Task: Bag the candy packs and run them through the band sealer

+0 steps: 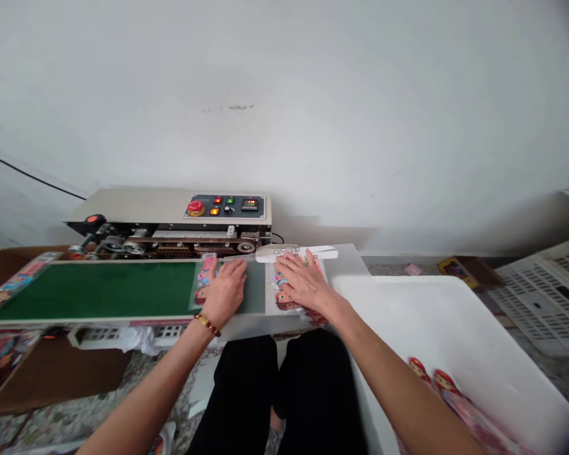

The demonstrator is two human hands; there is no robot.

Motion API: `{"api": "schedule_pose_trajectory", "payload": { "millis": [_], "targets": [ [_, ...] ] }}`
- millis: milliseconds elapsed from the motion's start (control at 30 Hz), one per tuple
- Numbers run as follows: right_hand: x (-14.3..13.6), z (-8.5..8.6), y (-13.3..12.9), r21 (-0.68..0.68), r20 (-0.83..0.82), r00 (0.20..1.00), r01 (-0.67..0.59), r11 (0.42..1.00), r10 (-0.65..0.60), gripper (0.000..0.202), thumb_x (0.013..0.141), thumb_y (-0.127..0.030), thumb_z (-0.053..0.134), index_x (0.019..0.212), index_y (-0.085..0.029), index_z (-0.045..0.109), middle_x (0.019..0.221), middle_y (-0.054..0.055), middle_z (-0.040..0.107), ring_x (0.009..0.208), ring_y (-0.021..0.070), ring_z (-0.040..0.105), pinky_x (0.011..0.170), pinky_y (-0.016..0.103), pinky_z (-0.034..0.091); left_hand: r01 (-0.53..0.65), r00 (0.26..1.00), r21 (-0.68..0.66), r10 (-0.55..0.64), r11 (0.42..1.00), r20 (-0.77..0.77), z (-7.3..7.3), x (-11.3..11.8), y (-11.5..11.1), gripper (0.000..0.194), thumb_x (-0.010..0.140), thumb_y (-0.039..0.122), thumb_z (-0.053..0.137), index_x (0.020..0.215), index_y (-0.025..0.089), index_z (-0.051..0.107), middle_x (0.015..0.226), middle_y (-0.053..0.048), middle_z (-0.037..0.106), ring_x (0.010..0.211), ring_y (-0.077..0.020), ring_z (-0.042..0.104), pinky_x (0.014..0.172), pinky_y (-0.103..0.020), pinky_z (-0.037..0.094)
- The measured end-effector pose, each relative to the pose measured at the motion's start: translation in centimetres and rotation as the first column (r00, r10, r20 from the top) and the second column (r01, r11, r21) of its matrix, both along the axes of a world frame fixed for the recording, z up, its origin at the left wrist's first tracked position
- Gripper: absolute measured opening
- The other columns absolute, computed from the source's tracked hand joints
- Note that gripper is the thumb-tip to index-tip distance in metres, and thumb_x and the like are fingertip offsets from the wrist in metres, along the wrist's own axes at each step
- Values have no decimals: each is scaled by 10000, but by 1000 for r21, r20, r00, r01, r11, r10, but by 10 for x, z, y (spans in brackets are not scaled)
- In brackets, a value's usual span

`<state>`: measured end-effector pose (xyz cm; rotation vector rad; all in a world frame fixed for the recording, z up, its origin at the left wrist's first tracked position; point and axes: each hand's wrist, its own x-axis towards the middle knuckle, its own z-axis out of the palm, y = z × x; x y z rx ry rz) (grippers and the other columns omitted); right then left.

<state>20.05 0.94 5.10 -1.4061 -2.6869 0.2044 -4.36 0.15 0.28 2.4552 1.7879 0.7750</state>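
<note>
My left hand (226, 287) lies on a clear plastic packet (203, 292) with a printed cartoon figure, on the green conveyor belt (118, 291) of a band sealing machine (171, 218). Its fingers are stretched out, pointing toward the machine. Just to the right, my right hand (303, 281) rests with fingers spread on another printed cartoon packet (284, 300), over the pale board at the belt's end. White strips (325, 254) stick out beyond the fingertips. Part of each packet is hidden under the hands.
A finished-looking packet (19, 284) lies at the belt's left end, near a cardboard box (52, 373). At my right stands a white tub (422, 309) holding cartoon-figure packets (448, 385). Beyond it are plastic crates (545, 297). A red stop button (196, 207) sits on the control panel.
</note>
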Motion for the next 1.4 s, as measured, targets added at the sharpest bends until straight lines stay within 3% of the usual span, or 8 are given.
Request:
{"api": "schedule_pose_trajectory", "payload": {
  "millis": [167, 333, 567, 733, 900, 1100, 1233, 1400],
  "targets": [
    [-14, 2, 13, 21, -11, 999, -46, 999, 46, 430, 1004, -189, 451, 1419, -221, 560, 1528, 94, 509, 1478, 278, 359, 1232, 661, 107, 111, 989, 37, -114, 993, 96, 1, 55, -11, 410, 1015, 190, 352, 1364, 187, 568, 1383, -135, 637, 1299, -229, 582, 1222, -520, 310],
    [8, 4, -1, 78, -76, 991, 114, 990, -108, 437, 1015, -146, 370, 1391, -216, 582, 1509, 100, 529, 1477, 290, 352, 1200, 698, 110, 214, 976, -55, -215, 975, -12, -3, 77, -11, 491, 999, 243, 434, 1479, 141, 449, 1535, -161, 495, 1419, -285, 466, 1220, -551, 322],
    [24, -7, -12, 82, 10, 996, 89, 993, -90, 431, 1001, -200, 445, 1411, -197, 581, 1513, 115, 522, 1464, 343, 353, 1188, 718, 85, 149, 981, -104, -160, 983, -107, -3, 39, -8, 486, 964, 197, 466, 1447, 152, 498, 1530, -173, 498, 1421, -312, 465, 1232, -600, 273],
    [19, -12, -8, 49, -3, 993, 116, 992, -116, 421, 1003, -201, 449, 1398, -195, 594, 1513, 115, 522, 1464, 358, 343, 1175, 744, 76, 231, 960, -188, -255, 955, -113, 1, 10, -2, 487, 959, 193, 457, 1441, 143, 498, 1539, -168, 488, 1440, -293, 443, 1225, -571, 303],
    [17, -8, -9, 66, -25, 993, 113, 991, -111, 364, 1024, -223, 439, 1332, -206, 632, 1482, 104, 555, 1442, 337, 373, 1176, 737, 87, 366, 919, -150, -382, 919, -97, -1, 13, -12, 574, 951, 180, 465, 1522, 170, 401, 1574, -140, 451, 1475, -255, 401, 1249, -521, 279],
    [-14, 5, 18, 111, -33, 982, 187, 976, -184, 328, 1043, -201, 400, 1177, -217, 698, 1386, 116, 608, 1391, 317, 405, 1165, 736, 151, 315, 938, -121, -328, 941, -109, -11, 20, -25, 615, 958, 187, 443, 1564, 157, 337, 1592, -152, 422, 1489, -284, 378, 1247, -559, 259],
    [-34, 3, 40, 144, 76, 976, 194, 970, -206, 293, 980, -115, 457, 1095, -165, 722, 1252, 171, 617, 1251, 323, 470, 1154, 757, 155, 302, 944, -130, -316, 944, -100, -9, 21, -25, 633, 947, 181, 448, 1569, 169, 334, 1586, -149, 432, 1485, -278, 384, 1250, -564, 245],
    [-38, -1, 45, 134, 69, 969, 226, 965, -237, 296, 945, -62, 447, 1057, -151, 706, 1240, 173, 587, 1205, 323, 461, 1148, 767, 138, 309, 948, -150, -316, 939, -28, -8, 22, -26, 607, 953, 187, 468, 1551, 176, 363, 1586, -140, 434, 1484, -271, 382, 1265, -573, 198]
  ]
}}
